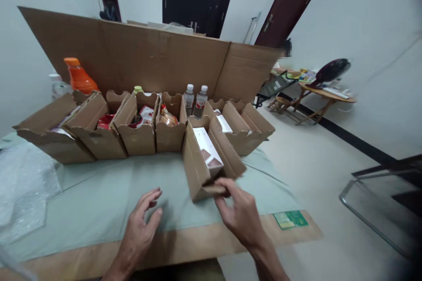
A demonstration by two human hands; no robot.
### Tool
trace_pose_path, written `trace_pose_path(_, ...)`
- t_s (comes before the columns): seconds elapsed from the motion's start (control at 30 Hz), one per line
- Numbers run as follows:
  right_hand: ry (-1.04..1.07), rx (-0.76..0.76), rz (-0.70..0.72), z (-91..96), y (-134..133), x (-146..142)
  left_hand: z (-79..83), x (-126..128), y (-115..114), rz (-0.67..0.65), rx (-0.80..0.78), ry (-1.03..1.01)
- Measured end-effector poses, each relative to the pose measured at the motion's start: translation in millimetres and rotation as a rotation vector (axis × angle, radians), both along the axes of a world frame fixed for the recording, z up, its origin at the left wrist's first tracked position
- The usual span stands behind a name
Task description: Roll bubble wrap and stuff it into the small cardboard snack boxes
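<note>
My right hand (238, 211) grips the near edge of an open cardboard box (194, 169), which juts out from the row toward me. Inside that box lies a white carton (205, 142) with brown shapes printed on its near end. My left hand (141, 224) hovers over the green cloth (108, 197) with fingers apart and nothing in it. Just right of the pulled-out box, another cardboard box (242, 142) has a white package (224, 122) in it. Left of it, a box (171, 138) holds a clear-wrapped food packet (168, 116).
More cardboard boxes (105, 147) continue leftward, backed by a tall cardboard panel (158, 57). An orange bottle (81, 77) and two clear bottles (200, 102) stand behind. Bubble wrap (26, 189) lies at left, a green card (290, 219) at right. A person sits beyond, near a wooden table (329, 92).
</note>
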State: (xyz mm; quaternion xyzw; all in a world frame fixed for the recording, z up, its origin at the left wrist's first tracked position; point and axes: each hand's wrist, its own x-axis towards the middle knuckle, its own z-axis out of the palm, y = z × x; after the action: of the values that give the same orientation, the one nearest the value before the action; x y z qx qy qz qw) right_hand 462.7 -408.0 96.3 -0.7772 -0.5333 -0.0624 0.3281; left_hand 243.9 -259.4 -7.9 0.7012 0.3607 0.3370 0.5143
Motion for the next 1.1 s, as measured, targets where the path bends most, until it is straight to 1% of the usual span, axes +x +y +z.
trace_pose_path(0.07, -0.056, 0.048, 0.057, -3.8, -61, -7, 9.6, -3, -1, -0.003, 0.016, -0.001)
trace_pose_path(0.1, -0.071, 0.058, 0.039, -4.5, -88, -9, 13.8, -2, -3, -0.019, 0.018, -0.004)
trace_pose_path(0.17, -0.048, 0.078, -0.079, -5.8, -134, -10, 19.6, 3, -10, -0.067, 0.002, -0.016)
trace_pose_path(0.23, 0.06, 0.093, -0.219, -9.7, -163, -12, 21.4, 12, -20, -0.127, -0.041, -0.031)
trace_pose_path(0.27, 0.123, 0.088, -0.266, -13.5, -172, -14, 20.9, 18, -25, -0.157, -0.061, -0.04)
trace_pose_path(0.33, 0.206, 0.044, -0.302, -25.3, -178, -18, 18.5, 31, -32, -0.212, -0.089, -0.073)
trace_pose_path(0.43, 0.208, -0.01, -0.305, -47.8, -164, -24, 13.9, 49, -38, -0.267, -0.121, -0.124)
trace_pose_path(0.47, 0.208, -0.008, -0.308, -54.1, -155, -25, 12.8, 52, -38, -0.258, -0.129, -0.135)
trace_pose_path(0.53, 0.231, 0.015, -0.311, -61.4, -132, -25, 11.4, 53, -37, -0.198, -0.133, -0.14)
trace_pose_path(0.6, 0.271, 0.041, -0.276, -60.8, -104, -21, 11.7, 47, -31, -0.117, -0.12, -0.133)
trace_pose_path(0.67, 0.319, 0.066, -0.191, -55.4, -70, -14, 13.4, 38, -22, -0.039, -0.093, -0.126)
trace_pose_path(0.8, 0.426, 0.079, -0.029, -48.7, -3, -2, 15.5, 20, 8, 0.138, -0.019, -0.129)
trace_pose_path(0.87, 0.447, 0.052, 0.034, -49.1, 16, 2, 11.5, 14, 24, 0.182, -0.016, -0.122)
trace_pose_path(0.9, 0.432, 0.045, 0.05, -48.3, 20, 4, 7.8, 12, 30, 0.195, -0.02, -0.113)
trace_pose_path(0.97, 0.348, 0.056, 0.034, -40.2, 16, 9, -1.6, 8, 39, 0.206, -0.031, -0.088)
trace_pose_path(1.0, 0.287, 0.073, 0.009, -31.4, 11, 12, -6.5, 6, 41, 0.212, -0.035, -0.073)
trace_pose_path(1.03, 0.222, 0.089, -0.013, -19.0, 6, 16, -10.9, 6, 42, 0.219, -0.039, -0.057)
trace_pose_path(1.1, 0.095, 0.104, -0.011, 14.0, 3, 24, -17.7, 6, 42, 0.23, -0.05, -0.039)
